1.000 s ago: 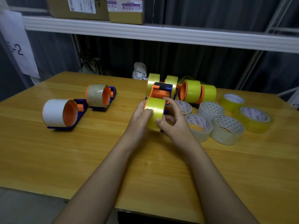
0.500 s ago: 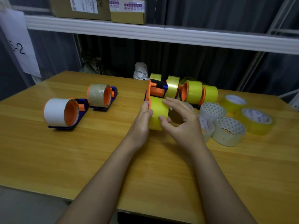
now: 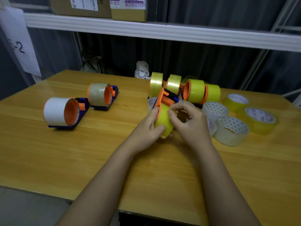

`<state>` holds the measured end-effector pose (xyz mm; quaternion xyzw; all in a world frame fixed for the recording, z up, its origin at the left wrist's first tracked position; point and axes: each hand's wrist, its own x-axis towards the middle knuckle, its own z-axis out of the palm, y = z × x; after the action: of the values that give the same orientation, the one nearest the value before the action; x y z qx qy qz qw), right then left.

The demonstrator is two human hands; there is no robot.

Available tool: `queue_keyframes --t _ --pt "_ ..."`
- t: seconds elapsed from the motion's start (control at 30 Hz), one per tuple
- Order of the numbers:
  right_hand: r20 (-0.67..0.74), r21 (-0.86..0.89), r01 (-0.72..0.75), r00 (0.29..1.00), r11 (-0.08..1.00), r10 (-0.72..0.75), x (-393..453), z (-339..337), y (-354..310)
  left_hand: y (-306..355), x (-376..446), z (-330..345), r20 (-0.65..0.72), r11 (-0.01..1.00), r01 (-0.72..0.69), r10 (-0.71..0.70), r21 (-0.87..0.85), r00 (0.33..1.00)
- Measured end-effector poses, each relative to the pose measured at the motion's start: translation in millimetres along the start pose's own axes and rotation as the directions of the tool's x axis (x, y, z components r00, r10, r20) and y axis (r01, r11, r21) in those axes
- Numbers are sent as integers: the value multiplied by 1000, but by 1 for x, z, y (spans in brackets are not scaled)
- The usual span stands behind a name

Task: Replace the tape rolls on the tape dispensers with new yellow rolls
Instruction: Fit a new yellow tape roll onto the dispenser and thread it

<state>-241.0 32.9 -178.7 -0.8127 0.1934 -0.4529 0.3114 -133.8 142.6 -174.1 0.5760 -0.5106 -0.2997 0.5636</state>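
Observation:
Both my hands hold an orange-and-blue tape dispenser (image 3: pixel 168 98) tipped up above the table, with a yellow roll (image 3: pixel 164 122) on its hub. My left hand (image 3: pixel 146 126) grips the roll from the left, thumb across its lower face. My right hand (image 3: pixel 189 123) is on the right side, fingertips pinching at the roll's top edge. Two dispensers on the left carry a white roll (image 3: pixel 56 111) and a brown roll (image 3: pixel 98 96). Behind my hands stand dispensers loaded with yellow rolls (image 3: pixel 195 91).
Loose rolls lie right of my hands: two whitish ones (image 3: pixel 231 131) and two yellow ones (image 3: pixel 259 119). Two pale yellow rolls (image 3: pixel 156 84) stand upright at the back. The wooden table (image 3: pixel 65 152) ends near me. A shelf with cardboard boxes (image 3: pixel 128 8) runs overhead.
The dispenser with its yellow roll has tipped up more steeply in my hands, and my right fingers have shifted from the roll's side to its top edge.

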Motion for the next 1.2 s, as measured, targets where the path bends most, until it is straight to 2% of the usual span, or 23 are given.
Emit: queue_keyframes --t 0.13,0.27,0.7,0.87,0.93,1.03,1.2 --pt "126 62 -156 981 986 148 1 -8 -1 -1 -1 -1 33 996 -11 8 83 999" --pt "217 106 -209 959 972 182 1 -13 3 -3 1 -1 32 988 -20 15 156 999" --pt "172 150 -215 967 965 188 1 -15 2 -3 2 -2 60 979 -55 44 198 997" --pt "69 111 -172 984 979 165 2 -12 4 -4 0 1 86 980 -30 13 199 996" --pt "86 119 -188 980 975 178 4 -14 5 -3 0 1 91 983 -30 14 180 996" --pt "186 180 -230 963 956 197 0 -13 2 0 0 -2 58 991 -34 26 131 998" --pt "142 176 -218 971 960 195 -1 -10 1 0 -1 0 62 985 -55 46 163 997"
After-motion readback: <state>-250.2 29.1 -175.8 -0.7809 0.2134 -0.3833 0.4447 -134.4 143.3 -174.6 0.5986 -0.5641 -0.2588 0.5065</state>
